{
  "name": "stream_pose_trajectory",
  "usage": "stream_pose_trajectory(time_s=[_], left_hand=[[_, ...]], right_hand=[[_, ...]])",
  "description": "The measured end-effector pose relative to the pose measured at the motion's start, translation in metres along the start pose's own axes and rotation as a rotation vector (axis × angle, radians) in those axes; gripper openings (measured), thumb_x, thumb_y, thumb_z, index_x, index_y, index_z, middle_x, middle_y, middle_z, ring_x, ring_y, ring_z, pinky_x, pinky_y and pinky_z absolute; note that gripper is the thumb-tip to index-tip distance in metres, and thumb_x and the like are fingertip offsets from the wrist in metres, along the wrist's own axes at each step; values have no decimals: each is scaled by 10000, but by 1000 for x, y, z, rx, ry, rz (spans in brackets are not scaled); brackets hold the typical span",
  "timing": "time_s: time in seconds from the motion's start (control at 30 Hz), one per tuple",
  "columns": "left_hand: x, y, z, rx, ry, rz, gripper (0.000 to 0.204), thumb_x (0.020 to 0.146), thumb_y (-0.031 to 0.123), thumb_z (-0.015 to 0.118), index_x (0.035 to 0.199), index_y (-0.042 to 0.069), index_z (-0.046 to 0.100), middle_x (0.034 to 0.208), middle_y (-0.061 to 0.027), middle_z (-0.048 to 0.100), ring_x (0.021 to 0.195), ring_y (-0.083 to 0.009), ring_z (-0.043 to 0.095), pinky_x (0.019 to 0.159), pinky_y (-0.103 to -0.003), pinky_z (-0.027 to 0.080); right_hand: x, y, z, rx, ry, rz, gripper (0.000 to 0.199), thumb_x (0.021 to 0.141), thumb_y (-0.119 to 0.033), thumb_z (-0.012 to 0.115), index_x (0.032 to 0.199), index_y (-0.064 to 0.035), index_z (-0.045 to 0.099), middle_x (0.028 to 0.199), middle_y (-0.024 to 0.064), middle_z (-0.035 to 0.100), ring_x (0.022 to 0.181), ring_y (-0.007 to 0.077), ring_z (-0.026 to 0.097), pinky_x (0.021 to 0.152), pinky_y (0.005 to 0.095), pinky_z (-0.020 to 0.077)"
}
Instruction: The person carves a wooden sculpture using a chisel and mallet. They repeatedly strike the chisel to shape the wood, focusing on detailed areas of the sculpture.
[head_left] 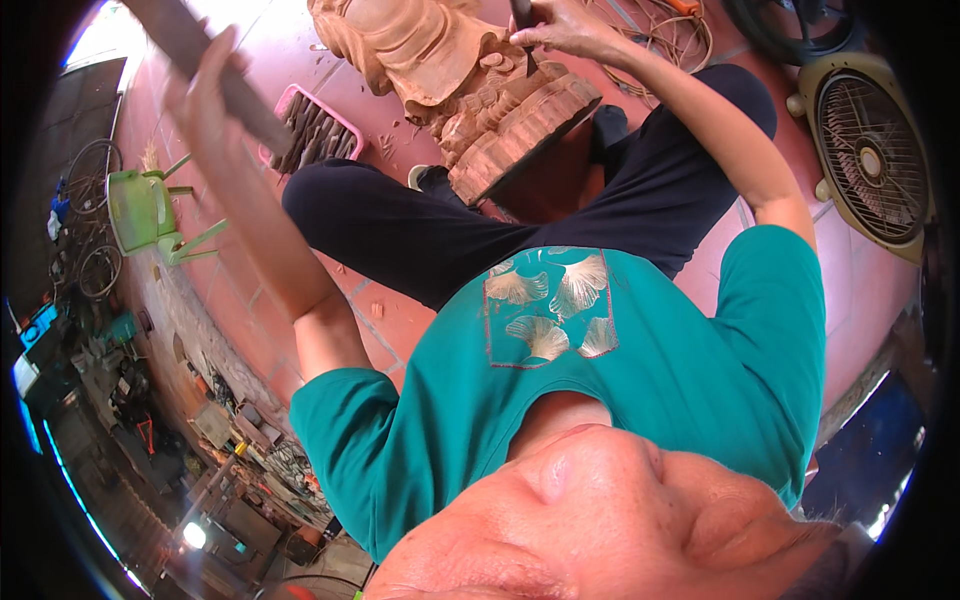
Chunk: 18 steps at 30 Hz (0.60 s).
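Note:
A reddish-brown wooden statue (420, 55), carved with draped folds, leans between my bent legs. Around its lower part runs a thick, ridged base (525, 125). My right hand (572, 30) is closed round a dark chisel (529, 62), whose blade comes down onto the carving just above the base. Raised off to the left, my left hand (205, 95) grips a long wooden mallet (178, 38); both are smeared by motion. The mallet is well apart from the chisel. The statue's top lies outside the picture.
Beside my left knee, a pink basket (338, 112) holds several carving tools (312, 143). Wood chips lie on the red tiles. A green plastic chair (140, 212) stands at far left. To the right are a box fan (872, 160), a tangled cable (700, 50) and a black wheel (795, 45).

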<state>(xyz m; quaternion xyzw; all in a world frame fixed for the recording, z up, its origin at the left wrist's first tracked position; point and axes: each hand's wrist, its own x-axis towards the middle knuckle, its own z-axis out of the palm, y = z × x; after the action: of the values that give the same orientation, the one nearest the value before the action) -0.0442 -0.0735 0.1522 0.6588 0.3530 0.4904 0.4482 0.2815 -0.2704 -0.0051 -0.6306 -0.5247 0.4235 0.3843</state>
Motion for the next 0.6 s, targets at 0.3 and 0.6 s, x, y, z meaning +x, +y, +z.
stream_pose_trajectory(time_s=[0.3,0.6], left_hand=[[-54,-68,126,-17,-616,-204,501,834,123,812,1289,3,642,1050,-66,693,980,-167,639,901,-308,501],[-58,-67,128,136,-708,-7,643,775,92,847,1351,-18,584,1215,-111,671,1147,-198,612,1023,-352,473]], right_hand=[[-3,54,5,-241,50,-74,244,940,-270,763,1067,-69,710,859,-21,672,776,63,589,717,274,499],[5,47,12,-219,57,-7,308,864,-290,800,1013,-30,726,853,74,725,757,165,666,736,336,537]])
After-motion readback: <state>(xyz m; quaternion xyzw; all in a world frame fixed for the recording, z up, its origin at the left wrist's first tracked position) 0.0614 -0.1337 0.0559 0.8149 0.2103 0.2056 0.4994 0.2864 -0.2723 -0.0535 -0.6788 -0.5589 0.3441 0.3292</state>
